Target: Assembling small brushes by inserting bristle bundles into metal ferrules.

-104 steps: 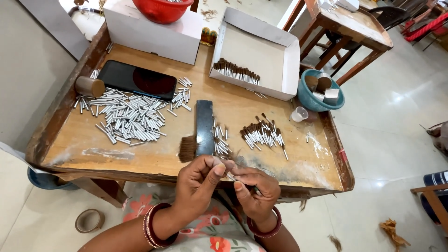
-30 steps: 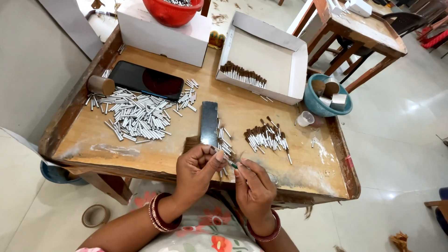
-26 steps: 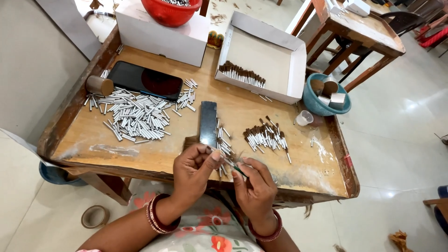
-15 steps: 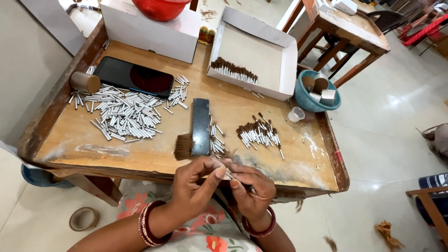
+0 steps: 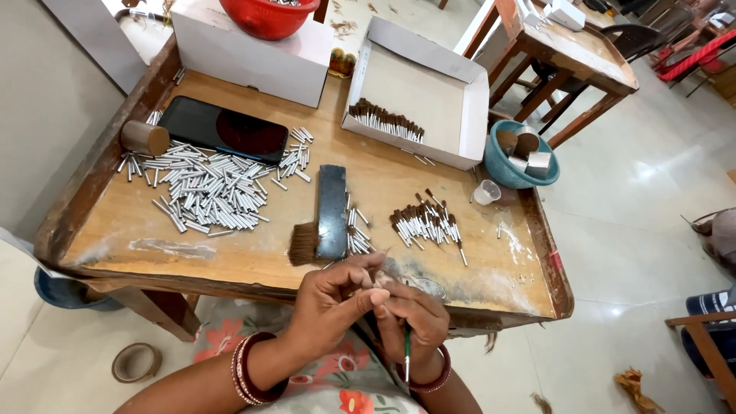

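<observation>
**Mia:** What are the hands holding?

**Sam:** The left hand point(image 5: 337, 295) and the right hand point(image 5: 410, 318) are pressed together at the near edge of the wooden table point(image 5: 253, 257). The left fingers pinch something tiny, maybe a small metal tube, but the fingers hide it. The right hand is closed on a thin green stick point(image 5: 406, 356) that points down toward the lap.

**Mia:** Is the little piece hard to hold?

**Sam:** I think so. It looks very light and smooth, so it could slip. The stick looks thin and stiff. Best to pinch both with the fingertips, close to where they meet.

**Mia:** What else is there?

**Sam:** A pile of silver tubes point(image 5: 203, 188) lies on the left by a black phone point(image 5: 222, 130). A flat dark block point(image 5: 332, 201) sits in the middle with a tuft of brown hair point(image 5: 304, 244) beside it. Finished little brushes point(image 5: 425, 222) lie to the right, and more sit in the white box point(image 5: 475, 100).

**Mia:** Did anything change?

**Sam:** Half a second ago the hands were in the same spot, pinched together the same way. The piles on the table have not moved. Only the camera shifted a little.
</observation>
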